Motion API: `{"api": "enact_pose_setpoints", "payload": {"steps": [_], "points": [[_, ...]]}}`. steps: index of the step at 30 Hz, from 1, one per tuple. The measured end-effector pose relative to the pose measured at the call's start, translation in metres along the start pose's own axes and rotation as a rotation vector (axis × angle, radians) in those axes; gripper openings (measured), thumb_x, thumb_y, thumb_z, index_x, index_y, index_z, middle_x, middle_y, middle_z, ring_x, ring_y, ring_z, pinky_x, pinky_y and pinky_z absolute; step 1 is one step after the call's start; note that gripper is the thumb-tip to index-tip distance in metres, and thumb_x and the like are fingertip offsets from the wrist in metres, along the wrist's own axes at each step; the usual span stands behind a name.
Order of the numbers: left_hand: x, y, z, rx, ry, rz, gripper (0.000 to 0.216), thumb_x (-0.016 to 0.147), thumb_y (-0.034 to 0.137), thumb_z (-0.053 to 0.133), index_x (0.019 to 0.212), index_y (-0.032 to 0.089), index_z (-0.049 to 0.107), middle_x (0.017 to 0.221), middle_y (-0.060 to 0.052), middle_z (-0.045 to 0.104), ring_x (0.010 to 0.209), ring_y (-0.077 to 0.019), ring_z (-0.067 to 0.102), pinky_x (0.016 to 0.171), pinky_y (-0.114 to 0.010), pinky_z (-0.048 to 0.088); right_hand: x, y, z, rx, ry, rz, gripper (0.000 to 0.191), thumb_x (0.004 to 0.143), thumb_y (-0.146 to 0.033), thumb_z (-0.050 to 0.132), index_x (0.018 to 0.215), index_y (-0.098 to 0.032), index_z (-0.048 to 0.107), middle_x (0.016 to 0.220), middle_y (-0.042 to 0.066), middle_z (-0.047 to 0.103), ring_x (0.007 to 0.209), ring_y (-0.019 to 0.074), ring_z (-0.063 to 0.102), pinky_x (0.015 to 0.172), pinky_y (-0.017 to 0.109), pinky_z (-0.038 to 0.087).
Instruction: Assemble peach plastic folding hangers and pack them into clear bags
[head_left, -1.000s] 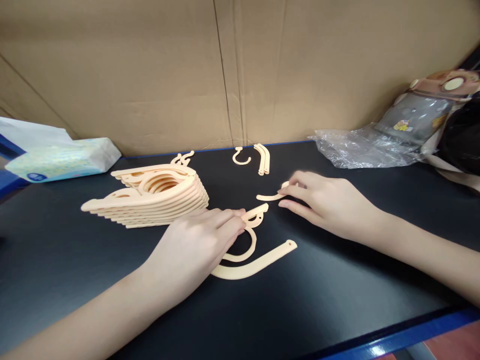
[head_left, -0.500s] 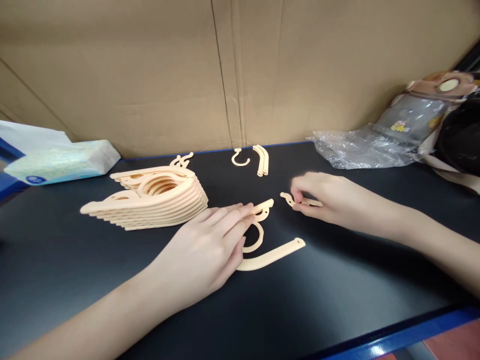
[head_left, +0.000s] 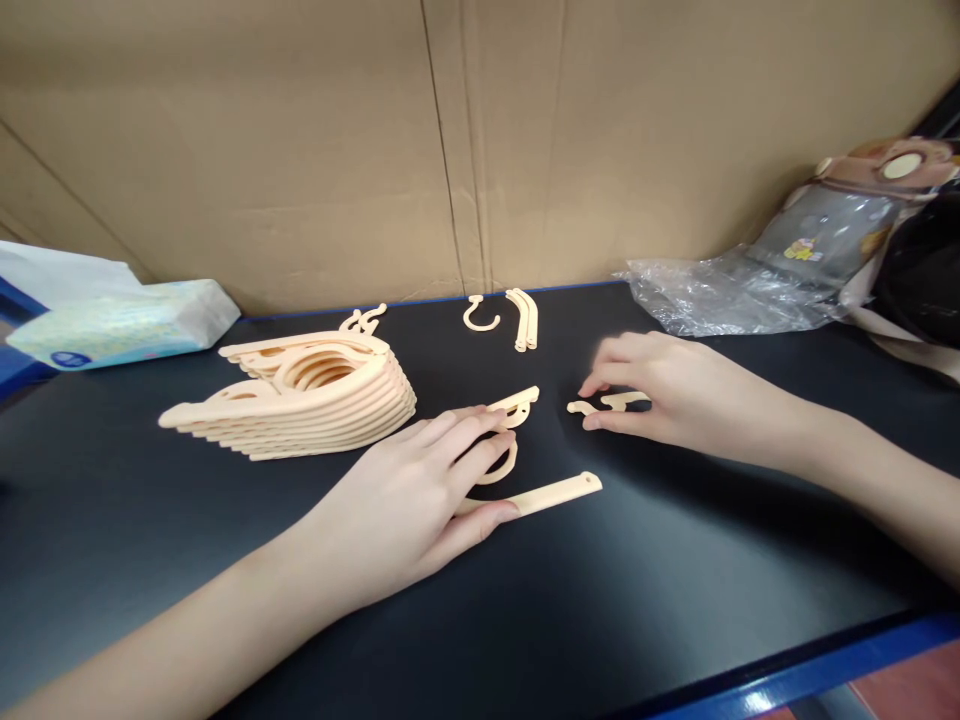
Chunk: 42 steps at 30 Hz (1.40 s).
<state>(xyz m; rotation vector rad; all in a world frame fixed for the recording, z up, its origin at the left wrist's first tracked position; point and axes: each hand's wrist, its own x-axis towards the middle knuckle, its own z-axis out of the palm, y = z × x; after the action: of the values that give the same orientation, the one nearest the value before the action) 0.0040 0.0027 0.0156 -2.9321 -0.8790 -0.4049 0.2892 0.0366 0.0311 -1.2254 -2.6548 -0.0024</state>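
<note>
Well, two bare hands work over the middle of one black table (head_left: 675, 590), each at a single cream piece. The left hand (head_left: 442, 475) is spread across one flat hanger body (head_left: 559, 493), its fingers over the upper arm and ring and its thumb on the lower arm; both arm tips point toward the table's right edge. The right hand (head_left: 645, 385) has thumb and forefinger parted around one small cream part (head_left: 619, 401), which lies nearer that right edge and is partly hidden; whether the fingertips touch it, I cannot tell.

Left of the hands sits one stack of hanger bodies (head_left: 337, 425), too tightly nested for a sure count. Behind it, toward the far edge, lies one small cluster of hooks (head_left: 369, 318), overlapping so that their number is unclear. Near the middle of the far edge are one separate hook (head_left: 478, 328) and, just right of it, two curved strips (head_left: 532, 322) side by side. One tissue pack (head_left: 142, 325) is by the far left corner. Toward the far right corner are one crumpled clear bag (head_left: 675, 295), one bottle (head_left: 832, 230) and one black object (head_left: 919, 270). Brown cardboard (head_left: 300, 150) rises behind the far edge.
</note>
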Motion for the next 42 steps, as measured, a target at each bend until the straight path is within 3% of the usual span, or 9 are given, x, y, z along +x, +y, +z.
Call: {"api": "enact_pose_setpoints", "payload": {"steps": [5,9,14,20,25,34,42], "points": [[-0.001,0.005,0.004,-0.09,0.055,0.01,0.043,0.098,0.042,0.051,0.132,0.015,0.052,0.142,-0.013,0.054,0.14,-0.0283,0.04,0.113,-0.045,0.04,0.0,-0.002,0.002,0.04,0.038,-0.018,0.015,0.09,-0.028,0.059,0.083,-0.019,0.068,0.1,0.007,0.064,0.087,0.0201,0.06,0.071,0.032,0.048],[0.0,0.012,0.005,-0.219,-0.015,-0.01,0.019,0.1,0.031,0.049,0.113,0.019,0.056,0.14,-0.011,0.052,0.148,-0.0248,0.024,0.118,-0.044,0.034,0.002,-0.009,0.001,0.071,0.071,-0.022,0.011,0.088,-0.024,0.056,0.082,-0.018,0.063,0.094,0.007,0.066,0.085,0.0204,0.059,0.07,0.032,0.047],[0.001,0.013,0.006,-0.287,-0.065,-0.029,0.009,0.102,0.023,0.043,0.097,0.021,0.051,0.122,-0.009,0.059,0.146,-0.02,0.029,0.121,-0.046,0.027,0.002,-0.014,-0.001,0.035,0.061,-0.041,0.008,0.083,-0.019,0.054,0.08,-0.019,0.061,0.074,0.002,0.064,0.069,0.0174,0.058,0.068,0.031,0.043],[0.003,0.012,0.005,-0.268,-0.056,-0.076,0.005,0.102,0.022,0.042,0.099,0.022,0.046,0.118,-0.008,0.06,0.144,-0.0213,0.034,0.118,-0.048,0.032,0.002,-0.019,0.001,0.108,0.007,-0.057,0.013,0.09,-0.016,0.046,0.079,-0.022,0.05,0.06,-0.005,0.053,0.049,0.0111,0.045,0.051,0.025,0.032],[0.002,0.01,0.005,-0.331,-0.004,-0.15,0.006,0.103,0.022,0.037,0.098,0.023,0.039,0.122,-0.01,0.055,0.145,-0.0201,0.031,0.112,-0.045,0.04,0.002,-0.021,0.003,0.156,0.036,-0.073,0.02,0.103,-0.031,0.037,0.093,-0.021,0.052,0.08,0.001,0.064,0.059,0.0129,0.057,0.055,0.025,0.036],[0.002,0.009,0.008,-0.383,0.046,-0.173,0.006,0.103,0.02,0.036,0.1,0.025,0.038,0.137,-0.011,0.051,0.147,-0.0192,0.029,0.113,-0.045,0.04,0.0,-0.029,-0.002,0.288,-0.105,0.003,0.019,0.098,-0.026,0.037,0.087,-0.021,0.052,0.059,-0.005,0.049,0.05,0.0122,0.045,0.053,0.027,0.03],[0.001,0.008,0.009,-0.4,0.044,-0.154,0.004,0.104,0.022,0.036,0.101,0.024,0.037,0.147,-0.012,0.041,0.149,-0.0184,0.025,0.112,-0.039,0.042,0.0,-0.031,0.001,0.331,-0.082,0.071,0.026,0.096,-0.045,0.051,0.088,-0.022,0.057,0.06,-0.007,0.045,0.052,0.011,0.043,0.054,0.025,0.029]]}}
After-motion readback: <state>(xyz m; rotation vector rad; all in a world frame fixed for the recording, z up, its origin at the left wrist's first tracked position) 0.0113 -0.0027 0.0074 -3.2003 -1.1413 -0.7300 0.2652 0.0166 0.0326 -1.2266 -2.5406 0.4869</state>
